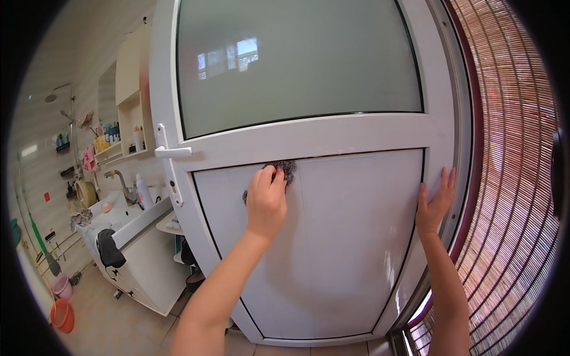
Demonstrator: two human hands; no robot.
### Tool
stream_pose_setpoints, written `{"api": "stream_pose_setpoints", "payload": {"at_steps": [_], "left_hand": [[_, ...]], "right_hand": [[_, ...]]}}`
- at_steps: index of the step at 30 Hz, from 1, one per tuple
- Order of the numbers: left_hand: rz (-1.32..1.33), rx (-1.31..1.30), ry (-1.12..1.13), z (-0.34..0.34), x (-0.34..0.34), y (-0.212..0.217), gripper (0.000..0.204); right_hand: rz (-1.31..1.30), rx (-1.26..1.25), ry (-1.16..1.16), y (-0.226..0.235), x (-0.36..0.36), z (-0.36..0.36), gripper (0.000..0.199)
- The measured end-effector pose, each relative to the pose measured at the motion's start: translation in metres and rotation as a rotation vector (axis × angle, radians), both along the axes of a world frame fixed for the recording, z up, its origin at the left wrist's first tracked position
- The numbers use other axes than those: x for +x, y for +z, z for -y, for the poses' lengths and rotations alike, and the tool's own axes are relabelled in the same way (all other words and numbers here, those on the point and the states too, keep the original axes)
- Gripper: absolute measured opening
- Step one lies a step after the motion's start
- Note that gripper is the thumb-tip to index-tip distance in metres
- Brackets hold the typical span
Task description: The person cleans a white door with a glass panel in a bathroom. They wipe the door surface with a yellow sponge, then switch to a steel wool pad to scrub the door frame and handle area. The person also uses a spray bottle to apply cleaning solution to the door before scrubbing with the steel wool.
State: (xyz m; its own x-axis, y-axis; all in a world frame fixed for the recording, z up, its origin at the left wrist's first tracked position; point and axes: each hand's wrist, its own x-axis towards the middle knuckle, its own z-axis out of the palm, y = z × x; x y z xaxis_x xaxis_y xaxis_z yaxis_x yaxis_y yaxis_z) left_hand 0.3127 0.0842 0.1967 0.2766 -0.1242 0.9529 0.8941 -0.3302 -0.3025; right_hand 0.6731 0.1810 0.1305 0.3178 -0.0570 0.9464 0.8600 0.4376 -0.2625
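My left hand (266, 204) is closed around a dark grey steel wool scrubber (286, 168), pressed to the upper left of the white lower panel (350, 237) of a door. Bits of the scrubber show above and to the left of my fingers. Against the door's right-hand frame rests my right hand (436, 204), fingers stretched upward and thumb apart, holding nothing. A frosted glass pane (297, 65) fills the door's upper half. The white lever handle (173, 152) sits on the left edge of the door.
Left of the door, a bathroom shows a white washbasin cabinet (151, 267) with a tap (122, 184) and a dark cloth (109, 248) over its edge. An orange bucket (62, 316) stands on the tiled floor. A slatted bamboo blind (516, 178) hangs at the right.
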Motion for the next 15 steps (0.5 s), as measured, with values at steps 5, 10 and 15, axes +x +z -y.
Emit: {"api": "stream_pose_setpoints", "payload": {"at_steps": [5, 10, 15], "left_hand": [[-0.166, -0.152, -0.060, 0.000, 0.009, -0.058, 0.021], [0.047, -0.032, -0.007, -0.010, 0.035, -0.006, 0.021], [-0.173, 0.004, -0.187, -0.034, 0.091, -0.010, 0.023]], "right_hand": [[-0.006, 0.008, 0.022, 0.003, -0.008, 0.001, 0.064], [-0.014, 0.005, 0.047, 0.001, -0.004, 0.005, 0.064], [-0.008, 0.020, 0.054, 0.004, -0.005, 0.004, 0.065]]}}
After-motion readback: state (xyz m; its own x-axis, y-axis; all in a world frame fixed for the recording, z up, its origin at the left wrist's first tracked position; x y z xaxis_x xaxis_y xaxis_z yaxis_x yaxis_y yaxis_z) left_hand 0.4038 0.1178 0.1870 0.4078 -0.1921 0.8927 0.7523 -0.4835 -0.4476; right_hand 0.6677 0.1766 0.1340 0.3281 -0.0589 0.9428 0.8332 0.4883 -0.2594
